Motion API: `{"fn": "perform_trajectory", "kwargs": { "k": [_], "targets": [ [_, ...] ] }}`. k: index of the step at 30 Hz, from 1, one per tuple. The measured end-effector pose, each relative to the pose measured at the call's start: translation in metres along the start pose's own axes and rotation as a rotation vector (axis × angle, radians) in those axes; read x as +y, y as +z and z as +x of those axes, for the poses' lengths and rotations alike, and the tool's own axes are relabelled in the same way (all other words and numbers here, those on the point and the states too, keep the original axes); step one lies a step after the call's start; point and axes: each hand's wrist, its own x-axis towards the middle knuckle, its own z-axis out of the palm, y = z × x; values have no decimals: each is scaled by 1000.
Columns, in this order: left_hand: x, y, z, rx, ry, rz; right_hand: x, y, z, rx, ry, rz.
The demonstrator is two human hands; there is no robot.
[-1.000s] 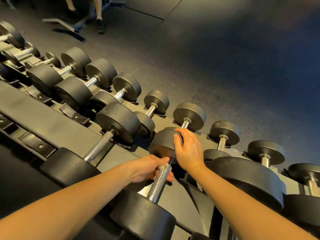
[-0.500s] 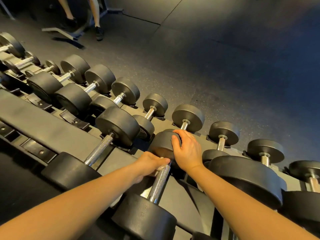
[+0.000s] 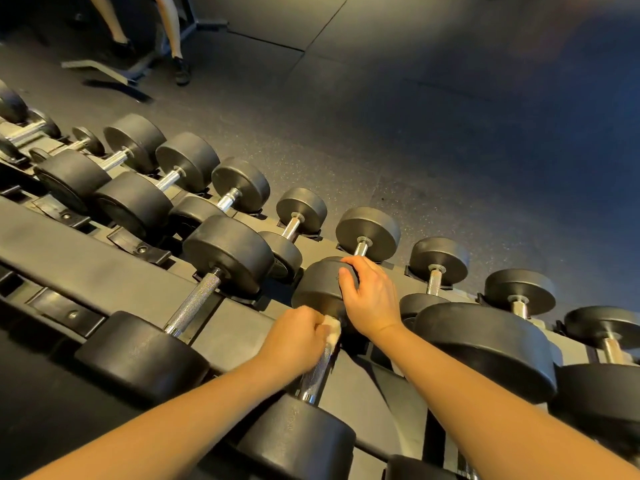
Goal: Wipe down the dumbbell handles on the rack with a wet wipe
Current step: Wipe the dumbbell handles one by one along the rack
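A dumbbell lies on the upper tier of the black rack [image 3: 86, 268], its knurled steel handle [image 3: 317, 374] running toward me. My left hand [image 3: 294, 337] curls round the far end of that handle with a white wet wipe [image 3: 331, 332] bunched between palm and steel. My right hand [image 3: 372, 297] holds the far black head [image 3: 317, 289] of the same dumbbell, fingers curled over its top edge. The near head [image 3: 298, 441] sits low in the view.
Another dumbbell with a bare handle [image 3: 194, 303] lies to the left. A lower tier holds several smaller dumbbells [image 3: 367, 230]. A large dumbbell head [image 3: 485, 344] sits just right of my right forearm. A person's legs [image 3: 173, 39] stand by a machine at the far left.
My left hand has slid up the handle toward the far head, and the wipe now shows at its edge. My right hand stays on the far head.
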Motion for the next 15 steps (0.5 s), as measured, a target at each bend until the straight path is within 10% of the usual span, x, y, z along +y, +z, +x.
{"fn": "perform_trajectory", "kwargs": {
  "k": [3, 10, 15],
  "targets": [
    [-2, 7, 6, 81, 28, 50, 0, 0, 0, 1, 1, -3],
    [2, -6, 12, -388, -656, -1128, 0, 0, -1, -4, 1, -5],
    [8, -6, 19, -486, -686, -1132, -1, -1, -1, -1, 11, -12]
  ]
}}
